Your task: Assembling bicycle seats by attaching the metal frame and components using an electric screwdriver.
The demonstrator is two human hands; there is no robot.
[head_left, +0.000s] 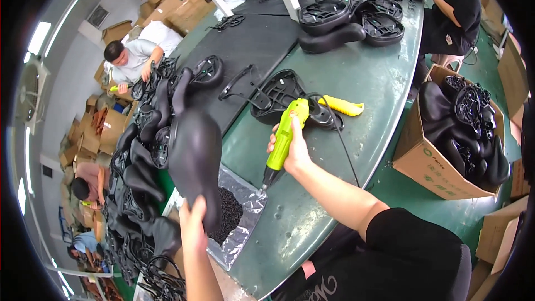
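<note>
My left hand (193, 224) is closed on the narrow nose of a black bicycle saddle (194, 139), held up with its smooth top toward me. My right hand (295, 147) wraps round a lime-green electric screwdriver (283, 139). The tool points down and to the left, its tip near the edge of a clear plastic bag (253, 203). Small black screws (228, 214) lie heaped on the bag, partly behind the saddle. Beyond the screwdriver, an upturned saddle shell (278, 86) rests on the green table, with a black rail frame (237, 86) beside it.
A coiled yellow cable (345, 106) lies right of the screwdriver. Several upturned saddles (323, 14) are piled at the far side. More saddles (142, 178) crowd the left. A cardboard box (440, 173) full of saddles stands at the right. Other people work at left and far right.
</note>
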